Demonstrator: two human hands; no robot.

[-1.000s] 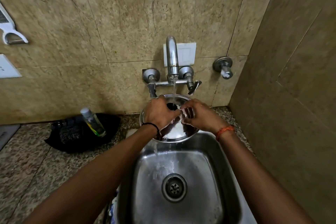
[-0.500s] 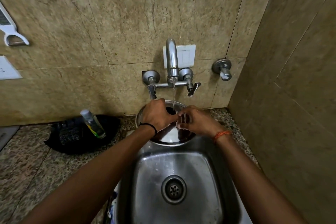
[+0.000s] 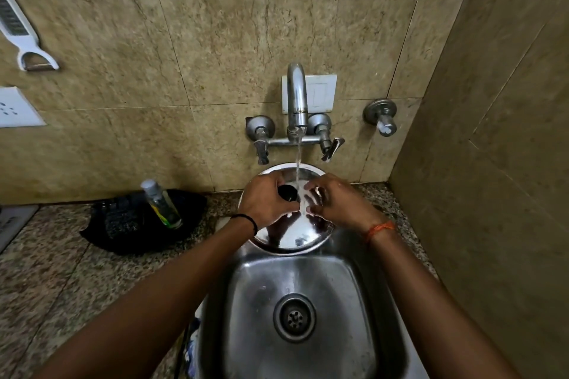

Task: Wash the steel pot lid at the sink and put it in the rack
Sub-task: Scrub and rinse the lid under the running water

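Note:
The round steel pot lid (image 3: 289, 237) is held over the back of the steel sink (image 3: 311, 311), under a thin stream of water from the wall tap (image 3: 297, 98). My left hand (image 3: 266, 203) grips the lid's black knob (image 3: 288, 193). My right hand (image 3: 334, 204) lies on the lid's wet top just right of the knob, its fingers spread and touching the steel. No rack is in view.
A black cloth (image 3: 138, 221) with a clear bottle (image 3: 161, 204) on it lies on the granite counter to the left. A second tap (image 3: 381, 120) sticks out of the wall at right. A side wall closes in on the right. The drain (image 3: 295, 317) sits mid-sink.
The lid has tilted a little, so more of its top faces me. My right hand's fingers have spread over the lid's surface. My left hand keeps hold of the knob.

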